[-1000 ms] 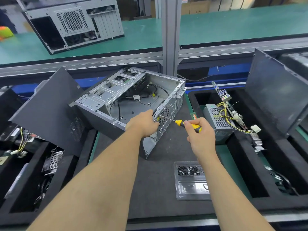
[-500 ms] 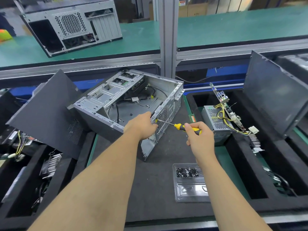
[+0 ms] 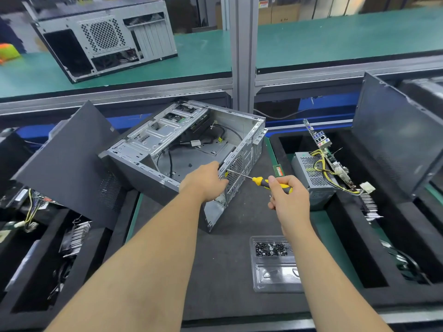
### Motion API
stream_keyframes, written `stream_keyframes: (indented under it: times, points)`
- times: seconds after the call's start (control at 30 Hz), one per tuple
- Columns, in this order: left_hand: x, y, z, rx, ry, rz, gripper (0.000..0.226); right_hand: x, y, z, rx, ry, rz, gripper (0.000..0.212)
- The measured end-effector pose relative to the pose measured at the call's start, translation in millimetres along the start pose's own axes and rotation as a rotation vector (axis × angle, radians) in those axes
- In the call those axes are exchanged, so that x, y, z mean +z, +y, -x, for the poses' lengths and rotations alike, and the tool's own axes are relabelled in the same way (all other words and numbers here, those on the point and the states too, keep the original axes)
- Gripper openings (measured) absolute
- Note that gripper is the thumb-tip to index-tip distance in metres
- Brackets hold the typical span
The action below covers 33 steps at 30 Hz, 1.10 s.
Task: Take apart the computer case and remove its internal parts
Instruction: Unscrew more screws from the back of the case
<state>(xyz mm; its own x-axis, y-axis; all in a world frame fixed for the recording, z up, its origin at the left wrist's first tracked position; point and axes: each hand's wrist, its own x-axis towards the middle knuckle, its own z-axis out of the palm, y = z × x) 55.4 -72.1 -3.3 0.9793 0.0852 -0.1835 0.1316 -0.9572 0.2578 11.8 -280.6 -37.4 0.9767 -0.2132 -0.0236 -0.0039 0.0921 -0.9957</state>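
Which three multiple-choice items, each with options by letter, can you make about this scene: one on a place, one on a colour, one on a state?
1. Where does the clear tray of screws lie?
A. inside the open computer case
B. on the dark mat, nearer the person than the case
C. on the green upper shelf

2. What colours has the screwdriver handle?
A. yellow and black
B. red and white
C. all blue

3. What is the state of the open computer case?
A. closed on all sides
B. side panel off, inside open to view
C. standing on the upper shelf

Answers:
1 B: the tray lies on the mat below the right hand.
2 A: the handle in the right hand shows both colours.
3 B: cables show inside while the left hand holds its rear edge.
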Motion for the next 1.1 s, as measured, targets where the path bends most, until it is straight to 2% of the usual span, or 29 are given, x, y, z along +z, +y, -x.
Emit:
stream_keyframes:
  times: [0.4,0.9,1.1]
  points:
    - [-1,1,2,-0.007,-0.004,-0.016,0.031,-5,18,-1,0.147,-0.072,-0.054,0.010]
    - [2,-2,-1,0.006,0.016,-0.012,0.029,-8,46,1,0.328,-0.178,-0.078,0.020]
    - [2,-1,-1,0.009,0.024,-0.002,0.028,-6,49,1,0.405,-0.221,-0.171,0.022]
